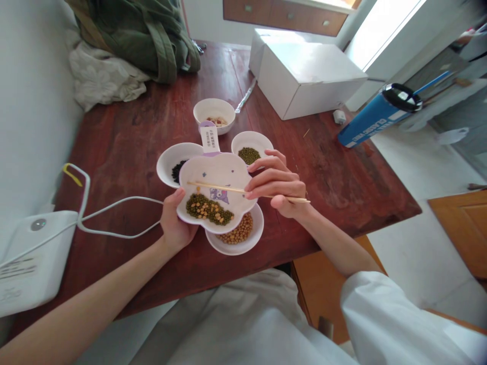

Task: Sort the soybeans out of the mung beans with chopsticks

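Observation:
My left hand (175, 223) grips the edge of a white flower-shaped plate (216, 171) and lifts it slightly above the table. On the plate lies a mix of green mung beans and yellow soybeans (208, 209). My right hand (276, 185) holds thin wooden chopsticks (228, 188), their tips reaching across the plate above the beans. Around the plate stand small white bowls: black beans (178, 171) at left, mung beans (248, 155) at upper right, soybeans (236, 229) below, and reddish beans (216, 121) at the far end.
The bowls sit on a red-brown wooden table (114, 152). A white cardboard box (308, 81) and a blue tumbler (376, 116) stand at the right. A green bag (140, 35) and white cloth lie at the back left. A white corded device (34, 253) sits at the left.

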`<state>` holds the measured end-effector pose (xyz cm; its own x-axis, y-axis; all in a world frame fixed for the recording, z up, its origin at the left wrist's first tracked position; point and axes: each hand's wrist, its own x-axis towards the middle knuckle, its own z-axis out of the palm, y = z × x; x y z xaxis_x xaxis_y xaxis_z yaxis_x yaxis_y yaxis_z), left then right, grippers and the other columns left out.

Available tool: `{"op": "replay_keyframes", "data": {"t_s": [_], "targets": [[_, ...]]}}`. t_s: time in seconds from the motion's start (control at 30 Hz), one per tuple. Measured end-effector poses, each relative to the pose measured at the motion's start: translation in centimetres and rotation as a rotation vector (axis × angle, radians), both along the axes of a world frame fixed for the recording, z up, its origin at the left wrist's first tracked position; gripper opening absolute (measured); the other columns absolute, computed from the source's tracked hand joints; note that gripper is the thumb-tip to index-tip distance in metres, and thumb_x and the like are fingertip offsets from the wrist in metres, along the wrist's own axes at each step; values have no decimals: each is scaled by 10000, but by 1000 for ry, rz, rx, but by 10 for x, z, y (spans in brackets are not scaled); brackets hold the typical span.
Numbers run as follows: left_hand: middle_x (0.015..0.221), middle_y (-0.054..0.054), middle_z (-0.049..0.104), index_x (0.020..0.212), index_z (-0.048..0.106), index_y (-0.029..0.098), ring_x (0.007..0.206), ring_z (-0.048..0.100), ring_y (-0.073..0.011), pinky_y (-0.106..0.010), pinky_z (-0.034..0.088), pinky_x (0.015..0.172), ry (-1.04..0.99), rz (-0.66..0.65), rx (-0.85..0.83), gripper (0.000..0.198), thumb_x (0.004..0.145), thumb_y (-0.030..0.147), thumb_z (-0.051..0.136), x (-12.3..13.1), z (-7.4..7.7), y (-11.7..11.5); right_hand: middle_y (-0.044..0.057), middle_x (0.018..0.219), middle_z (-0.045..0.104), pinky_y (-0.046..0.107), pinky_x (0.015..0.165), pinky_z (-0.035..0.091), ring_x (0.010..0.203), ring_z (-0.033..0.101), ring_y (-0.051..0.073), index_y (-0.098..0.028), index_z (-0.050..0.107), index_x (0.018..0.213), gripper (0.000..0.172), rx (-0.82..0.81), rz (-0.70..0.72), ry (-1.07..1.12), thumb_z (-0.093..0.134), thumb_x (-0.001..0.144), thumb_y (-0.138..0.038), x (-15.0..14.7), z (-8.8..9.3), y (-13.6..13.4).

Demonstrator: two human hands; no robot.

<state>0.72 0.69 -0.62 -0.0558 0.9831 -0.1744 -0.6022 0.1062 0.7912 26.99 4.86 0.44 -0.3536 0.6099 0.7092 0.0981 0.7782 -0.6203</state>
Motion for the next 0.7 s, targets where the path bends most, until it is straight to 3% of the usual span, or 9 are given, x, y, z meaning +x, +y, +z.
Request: {"op": "replay_keyframes", "data": {"t_s": [0.17, 0.27, 0.4, 0.5, 0.6, 0.7], "targets": [[764, -1, 857, 766, 782, 251, 1023, 894, -379, -475, 750, 1016, -12, 61, 39, 286, 800, 472, 960, 1, 0, 0, 3, 858, 925, 682, 1373, 482, 1099, 852, 333, -495, 992, 994, 598, -40, 66, -7, 502, 1178, -785, 0, 2, 1], [727, 27, 820, 751, 775, 244, 918, 883, -312, -435, 747, 997, -4, 66, 54, 283, 820, 447, 961, -1, -3, 0, 5, 817, 911, 693, 1361, 484, 1042, 839, 323, -487, 991, 955, 599, -52, 90, 6, 517, 1177, -778, -2, 6, 1], [657, -2, 740, 739, 741, 262, 1118, 890, -391, -487, 746, 1059, 30, 59, 40, 373, 752, 546, 983, -3, -9, 1, 32, 689, 832, 705, 1240, 609, 1051, 858, 345, -439, 932, 714, 764, -216, 16, 45, 487, 1122, -907, 5, 9, -1], [767, -35, 810, 749, 706, 272, 1264, 868, -431, -518, 737, 1113, 45, 60, 7, 382, 755, 561, 956, -4, -12, 0, 46, 637, 781, 652, 1099, 700, 1047, 878, 343, -409, 873, 611, 831, -305, -120, 182, 470, 1107, -941, 11, 4, 0], [864, -66, 865, 733, 674, 275, 1335, 847, -463, -545, 736, 1134, 32, 55, -10, 391, 744, 552, 951, -4, -14, -3, 67, 666, 790, 619, 1005, 726, 1098, 884, 359, -398, 876, 624, 852, -330, -241, 310, 462, 1076, -991, 11, -4, 3], [849, -68, 871, 744, 710, 284, 1377, 832, -491, -562, 745, 1134, 19, 59, -31, 340, 740, 520, 954, -4, -12, -4, 77, 770, 848, 638, 1008, 720, 1206, 874, 388, -422, 937, 721, 803, -321, -236, 276, 513, 1022, -1034, 6, -7, 3]]}}
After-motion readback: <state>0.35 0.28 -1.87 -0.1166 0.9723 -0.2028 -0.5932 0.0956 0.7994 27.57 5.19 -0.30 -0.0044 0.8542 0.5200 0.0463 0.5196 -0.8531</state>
